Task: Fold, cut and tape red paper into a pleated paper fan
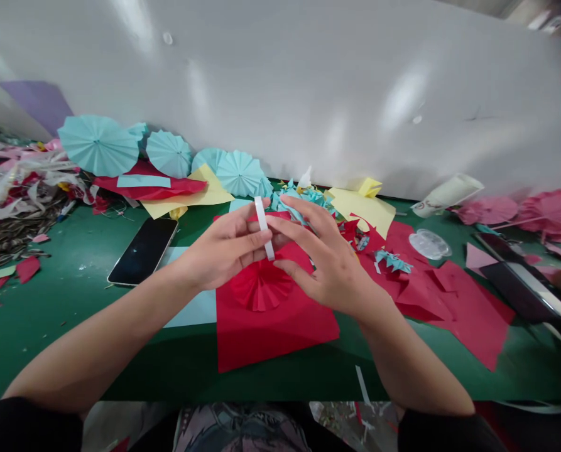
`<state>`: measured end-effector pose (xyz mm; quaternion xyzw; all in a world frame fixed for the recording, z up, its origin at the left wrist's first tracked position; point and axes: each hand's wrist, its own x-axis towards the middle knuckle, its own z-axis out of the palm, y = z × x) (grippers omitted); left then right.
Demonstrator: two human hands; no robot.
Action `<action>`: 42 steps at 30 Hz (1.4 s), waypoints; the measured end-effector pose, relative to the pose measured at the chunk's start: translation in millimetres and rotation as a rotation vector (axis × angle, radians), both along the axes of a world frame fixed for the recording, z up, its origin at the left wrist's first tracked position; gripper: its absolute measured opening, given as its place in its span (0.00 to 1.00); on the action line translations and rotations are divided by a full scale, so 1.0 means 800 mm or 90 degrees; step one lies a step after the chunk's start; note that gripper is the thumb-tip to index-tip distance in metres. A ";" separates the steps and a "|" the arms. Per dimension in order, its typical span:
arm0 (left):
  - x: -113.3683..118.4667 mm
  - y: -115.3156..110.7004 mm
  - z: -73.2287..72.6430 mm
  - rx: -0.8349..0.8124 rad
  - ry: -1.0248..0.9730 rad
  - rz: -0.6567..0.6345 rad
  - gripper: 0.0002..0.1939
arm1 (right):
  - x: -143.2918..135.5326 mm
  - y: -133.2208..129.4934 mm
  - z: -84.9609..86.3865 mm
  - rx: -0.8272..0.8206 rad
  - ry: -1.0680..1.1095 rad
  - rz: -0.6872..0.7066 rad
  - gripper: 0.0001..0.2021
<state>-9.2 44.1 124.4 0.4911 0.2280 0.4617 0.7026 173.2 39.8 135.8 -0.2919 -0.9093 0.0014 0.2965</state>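
A narrow white roll of tape (264,229), seen edge-on, is held up over the table's middle. My left hand (226,242) grips it, thumb on the near side and fingers behind. On the other side, my right hand (330,251) has its fingers curved and spread, with fingertips close to the roll's edge; whether they touch it is hard to tell. Beneath both hands, a pleated red paper fan (262,292) lies on a red paper sheet (277,342). Part of the fan is hidden by my hands.
Light-blue pleated paper rosettes (98,145) lean along the grey panel at the back. A phone (143,251) lies left of my hands. Red paper pieces (473,307), a clear plastic disc (430,244) and pink rosettes (551,215) are on the right. Paper scraps (21,182) pile up at far left.
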 end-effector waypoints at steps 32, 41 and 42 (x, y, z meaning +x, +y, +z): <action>-0.008 -0.006 0.011 0.498 0.582 -0.040 0.08 | 0.002 0.011 -0.004 -0.041 0.217 -0.155 0.16; -0.003 -0.005 0.007 0.546 0.589 0.045 0.04 | -0.005 -0.003 -0.001 0.135 0.147 -0.083 0.15; -0.003 -0.005 0.007 0.551 0.592 0.053 0.05 | -0.005 -0.004 -0.001 0.141 0.151 -0.072 0.14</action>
